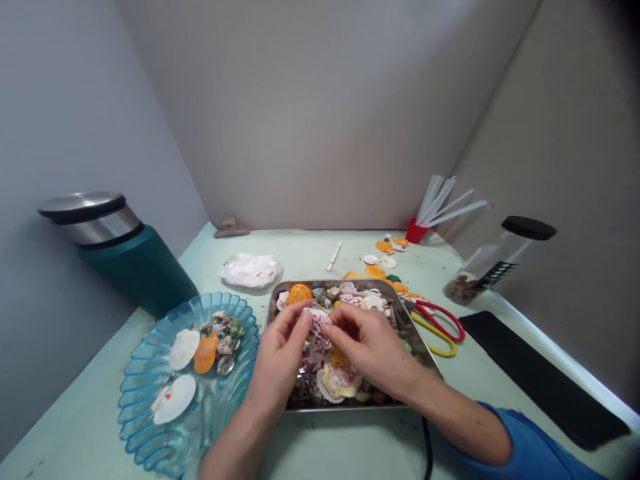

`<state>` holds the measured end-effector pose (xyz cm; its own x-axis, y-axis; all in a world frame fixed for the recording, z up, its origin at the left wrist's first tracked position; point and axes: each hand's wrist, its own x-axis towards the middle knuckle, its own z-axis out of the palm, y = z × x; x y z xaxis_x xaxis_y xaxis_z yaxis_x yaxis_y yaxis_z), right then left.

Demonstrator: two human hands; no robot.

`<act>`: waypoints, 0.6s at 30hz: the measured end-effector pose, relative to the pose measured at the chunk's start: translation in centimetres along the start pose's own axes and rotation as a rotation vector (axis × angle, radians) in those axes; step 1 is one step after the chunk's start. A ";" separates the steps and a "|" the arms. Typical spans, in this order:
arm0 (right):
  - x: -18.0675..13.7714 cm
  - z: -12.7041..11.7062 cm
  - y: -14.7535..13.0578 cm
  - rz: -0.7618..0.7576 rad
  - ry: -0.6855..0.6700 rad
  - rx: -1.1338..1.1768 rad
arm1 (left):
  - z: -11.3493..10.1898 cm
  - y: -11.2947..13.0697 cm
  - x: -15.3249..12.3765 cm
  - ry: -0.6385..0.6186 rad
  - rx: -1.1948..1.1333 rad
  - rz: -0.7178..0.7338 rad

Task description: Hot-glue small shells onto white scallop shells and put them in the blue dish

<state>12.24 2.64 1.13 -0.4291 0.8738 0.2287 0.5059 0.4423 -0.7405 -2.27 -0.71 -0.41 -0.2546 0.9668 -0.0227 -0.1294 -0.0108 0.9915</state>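
Both my hands meet over a metal tray (274, 301) full of several seashells. My left hand (280, 357) and my right hand (373, 347) pinch the same white shell with pink markings (316, 325) between thumbs and fingertips, just above the pile. An orange scallop shell (299, 293) lies at the tray's far left corner. To the left stands a blue fluted glass bowl (145, 393) that holds white, orange and small dark shells.
A teal flask with a steel lid (117, 250) stands at the left. Red and yellow scissors (437, 327), a black pad (535, 377), a tipped jar with a black lid (493, 263), a red cup of white sticks (430, 213), loose shells and a white crumpled wrapper (249, 269) lie around.
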 end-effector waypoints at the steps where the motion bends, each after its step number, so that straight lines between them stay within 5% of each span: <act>1: 0.0 0.0 0.0 -0.003 0.002 -0.009 | 0.0 0.1 0.0 -0.010 0.000 -0.011; 14: -0.3 -0.8 -0.6 -0.376 0.098 0.000 | 0.2 0.7 -0.6 -0.124 -0.322 -0.236; 18: -0.3 -0.8 -0.6 -0.398 0.036 0.027 | 0.2 0.7 -0.5 -0.170 -0.332 -0.243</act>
<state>12.66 2.31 2.03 -0.5613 0.6417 0.5227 0.2855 0.7429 -0.6054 -2.00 -1.15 0.30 -0.0210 0.9794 -0.2007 -0.4740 0.1670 0.8645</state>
